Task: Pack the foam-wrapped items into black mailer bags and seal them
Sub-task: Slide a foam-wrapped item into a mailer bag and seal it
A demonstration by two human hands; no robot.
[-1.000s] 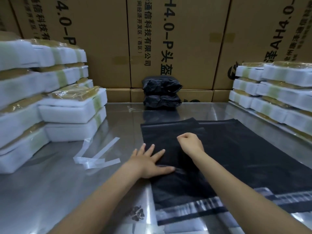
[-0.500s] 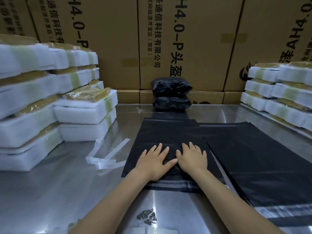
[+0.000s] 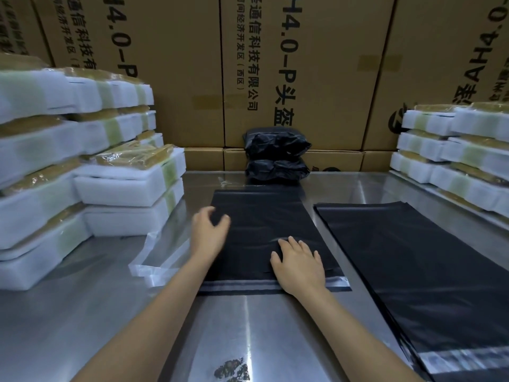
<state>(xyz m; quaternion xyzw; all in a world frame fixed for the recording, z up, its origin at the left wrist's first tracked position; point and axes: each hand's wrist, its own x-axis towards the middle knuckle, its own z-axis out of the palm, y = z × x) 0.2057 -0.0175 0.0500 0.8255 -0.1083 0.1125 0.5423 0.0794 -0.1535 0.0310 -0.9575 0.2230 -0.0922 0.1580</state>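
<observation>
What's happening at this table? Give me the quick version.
A person is packing foam-wrapped items into black mailers. The right hand presses flat on an empty black mailer bag laid on the steel table, while the left hand hovers over its left edge, fingers loosely curled. More flat bags lie to the right. Foam-wrapped items wait stacked on both sides; two packed bags sit at the back.

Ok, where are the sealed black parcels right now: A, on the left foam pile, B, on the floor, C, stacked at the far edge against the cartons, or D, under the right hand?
C: two sealed black parcels sit stacked at the table's far edge, against the cartons.
</observation>
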